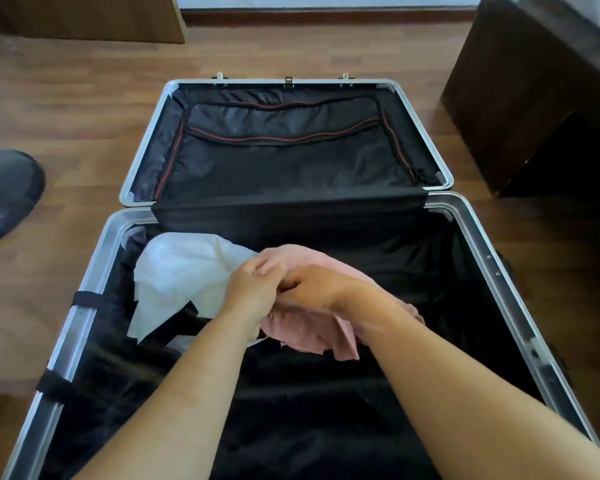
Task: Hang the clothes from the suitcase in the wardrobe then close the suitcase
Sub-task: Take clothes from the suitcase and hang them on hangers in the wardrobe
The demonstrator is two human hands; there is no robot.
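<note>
Pink cloth: a crumpled pink garment (pixel 309 332) is bunched in the middle of the near half of the suitcase (pixel 84 317), right under both hands!
Left hand: the left hand (pixel 253 289) has its fingers curled into the pink fabric at the top of the bundle, pinching it.
Right hand: the right hand (pixel 312 284) is curled over the same bundle, knuckles up, gripping the cloth just beside the left; the two hands touch each other.
White cloth: a white garment (pixel 174 278) lies to the left of the hands, partly tucked under the pink one, spread toward the suitcase's left wall.
Lid half: the far half (pixel 291 143) lies open flat on the wooden floor (pixel 84 116), black lining and red zip showing, nothing loose in it that can be seen.
Key relation: the pink piece sits directly below the hands with its bulk trailing toward the person and to the right, so the lift looks to be straight up; the left hand is nearer the white piece, which may drag along where the two overlap.
Progress: early, by my reading, with two garments in the case and the wardrobe out of view.
Also there: a dark shoe (pixel 4 192) at the left edge.
</note>
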